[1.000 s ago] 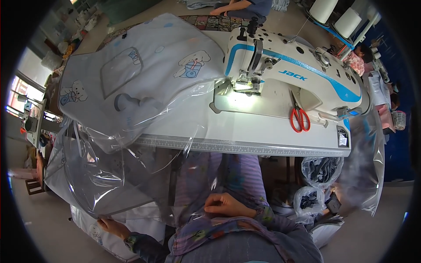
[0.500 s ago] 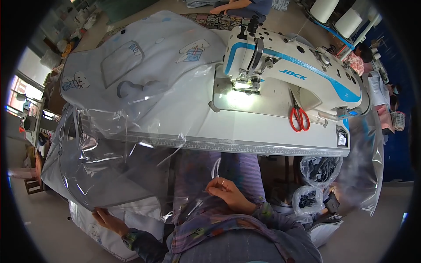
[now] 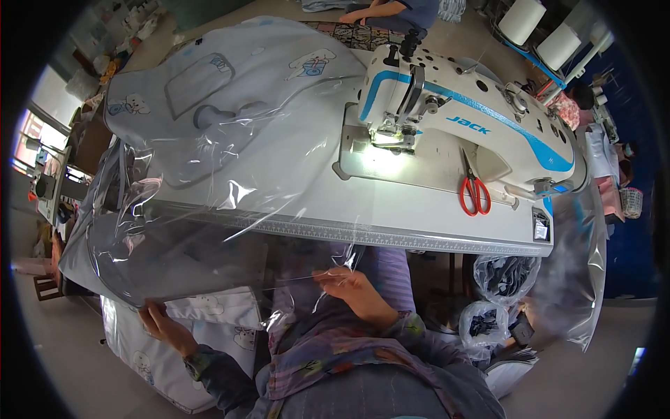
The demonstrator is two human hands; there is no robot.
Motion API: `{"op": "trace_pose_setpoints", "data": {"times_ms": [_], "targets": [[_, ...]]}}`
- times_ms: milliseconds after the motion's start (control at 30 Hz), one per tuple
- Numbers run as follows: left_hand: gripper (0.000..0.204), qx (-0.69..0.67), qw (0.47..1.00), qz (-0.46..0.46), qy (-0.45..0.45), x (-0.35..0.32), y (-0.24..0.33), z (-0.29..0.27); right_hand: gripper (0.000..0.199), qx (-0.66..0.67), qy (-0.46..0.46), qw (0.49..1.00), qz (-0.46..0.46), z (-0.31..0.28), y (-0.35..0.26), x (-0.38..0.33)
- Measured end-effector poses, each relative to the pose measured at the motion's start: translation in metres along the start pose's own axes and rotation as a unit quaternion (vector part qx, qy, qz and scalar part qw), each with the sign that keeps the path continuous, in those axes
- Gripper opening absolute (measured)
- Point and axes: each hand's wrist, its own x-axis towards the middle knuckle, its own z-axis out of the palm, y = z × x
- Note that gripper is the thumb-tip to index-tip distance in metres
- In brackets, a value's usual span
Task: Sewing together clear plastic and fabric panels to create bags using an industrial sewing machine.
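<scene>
A large clear plastic sheet hangs over the front edge of the sewing table and my lap. My left hand is closed on the sheet's dark-trimmed lower left edge. My right hand, above my lap, pinches the sheet's near edge, which runs taut between both hands. The sheet joins pale grey fabric printed with cartoon animals, spread over the table's left side. A white and blue sewing machine stands to the right, its lamp lit over the needle plate. Neither hand touches the machine.
Red-handled scissors lie on the table below the machine arm. A ruler strip follows the table's front edge. Plastic bags of dark scraps hang at right. White printed fabric hangs lower left. Another person sits beyond the table.
My left hand has risen slightly with the sheet's edge. My right hand has moved up and a little left, and the plastic between them is lifted and tauter.
</scene>
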Motion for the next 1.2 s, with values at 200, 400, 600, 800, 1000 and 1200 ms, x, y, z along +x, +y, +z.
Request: {"op": "trace_pose_setpoints", "data": {"times_ms": [200,400,600,800,1000,1200], "targets": [[0.019,-0.017,1.0,0.01,-0.017,0.003,0.01,0.026,0.03,0.031,-0.021,0.997,0.069,0.002,0.001,0.004],[0.019,-0.018,0.999,0.032,-0.039,0.007,0.017,0.054,0.038,0.041,-0.023,0.997,0.067,0.007,0.004,0.01],[0.014,-0.021,0.997,0.054,-0.046,0.007,0.028,0.084,0.029,-0.067,-0.042,0.996,0.031,0.022,0.005,0.018],[0.022,0.029,0.99,0.126,-0.048,0.036,0.046,0.103,0.019,-0.015,-0.141,0.983,0.121,0.01,-0.039,-0.009],[0.022,0.183,0.95,0.249,0.047,0.024,0.083,0.131,0.004,-0.017,-0.211,0.975,0.062,0.019,-0.018,-0.034],[0.009,0.128,0.815,0.413,-0.386,-0.119,0.126,0.151,0.015,0.1,-0.16,0.97,0.154,0.028,-0.005,-0.044]]}}
